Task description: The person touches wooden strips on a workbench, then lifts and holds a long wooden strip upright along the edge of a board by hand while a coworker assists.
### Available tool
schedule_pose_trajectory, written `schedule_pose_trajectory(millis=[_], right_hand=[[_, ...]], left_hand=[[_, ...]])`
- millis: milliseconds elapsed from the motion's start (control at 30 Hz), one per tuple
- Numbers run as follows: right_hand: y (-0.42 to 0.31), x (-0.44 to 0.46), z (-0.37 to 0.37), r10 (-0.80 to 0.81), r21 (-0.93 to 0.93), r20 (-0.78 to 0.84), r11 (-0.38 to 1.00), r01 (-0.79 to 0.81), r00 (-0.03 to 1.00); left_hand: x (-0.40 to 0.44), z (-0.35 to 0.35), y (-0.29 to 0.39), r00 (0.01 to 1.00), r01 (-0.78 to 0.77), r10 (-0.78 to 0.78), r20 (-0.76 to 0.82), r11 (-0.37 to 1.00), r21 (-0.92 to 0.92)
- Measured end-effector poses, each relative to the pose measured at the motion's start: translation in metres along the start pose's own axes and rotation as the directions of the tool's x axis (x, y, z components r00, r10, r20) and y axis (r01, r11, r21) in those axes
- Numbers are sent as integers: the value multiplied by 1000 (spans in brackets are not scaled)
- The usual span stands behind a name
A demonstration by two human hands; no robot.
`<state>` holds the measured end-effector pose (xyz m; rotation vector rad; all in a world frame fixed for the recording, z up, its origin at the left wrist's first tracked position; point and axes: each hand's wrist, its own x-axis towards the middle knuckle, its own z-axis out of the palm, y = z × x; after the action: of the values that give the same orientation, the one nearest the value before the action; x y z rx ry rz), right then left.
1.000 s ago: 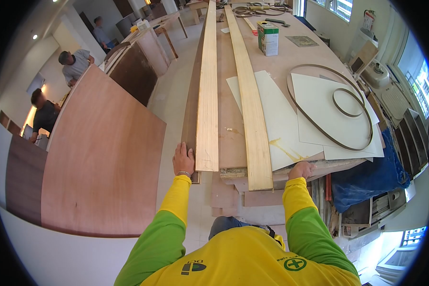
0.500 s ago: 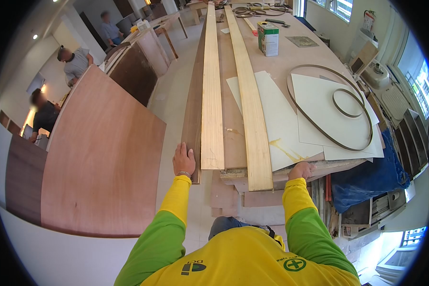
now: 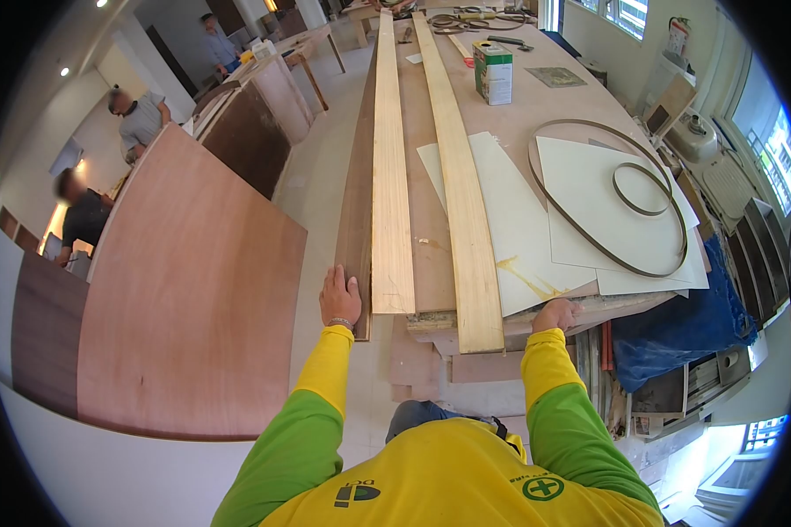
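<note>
My left hand (image 3: 340,297) lies with fingers stretched out on the near end of a long dark brown board (image 3: 354,211) along the table's left side. Right beside it is a long pale wooden strip (image 3: 392,193). A second pale strip (image 3: 466,228) runs parallel, its near end jutting past the table's front edge. My right hand (image 3: 555,314) is curled at the front edge of the worktable (image 3: 431,323), to the right of that strip. White sheets (image 3: 523,246) lie under and beside the second strip, just beyond my right hand.
A coil of dark edging (image 3: 536,176) and a green-and-white can (image 3: 494,74) are on the table. A large reddish plywood panel (image 3: 193,290) stands at left, with several people behind it. Blue sheeting (image 3: 677,325) hangs at right.
Both my hands stay where they were. The strips and dark board have shifted barely, if at all. In the background, people have changed their head and body positions slightly.
</note>
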<state>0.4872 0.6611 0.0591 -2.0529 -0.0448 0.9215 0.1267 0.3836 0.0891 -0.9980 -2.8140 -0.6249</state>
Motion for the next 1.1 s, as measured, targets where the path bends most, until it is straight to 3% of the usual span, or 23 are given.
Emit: schedule_pose_trajectory(millis=[967, 1100], right_hand=[[8, 15, 10, 11, 30, -21, 999, -10, 1000], [12, 15, 11, -95, -29, -24, 995, 94, 995]], left_hand=[[0, -4, -1, 1000, -31, 31, 2, 999, -12], [-3, -3, -6, 996, -83, 83, -22, 996, -36]])
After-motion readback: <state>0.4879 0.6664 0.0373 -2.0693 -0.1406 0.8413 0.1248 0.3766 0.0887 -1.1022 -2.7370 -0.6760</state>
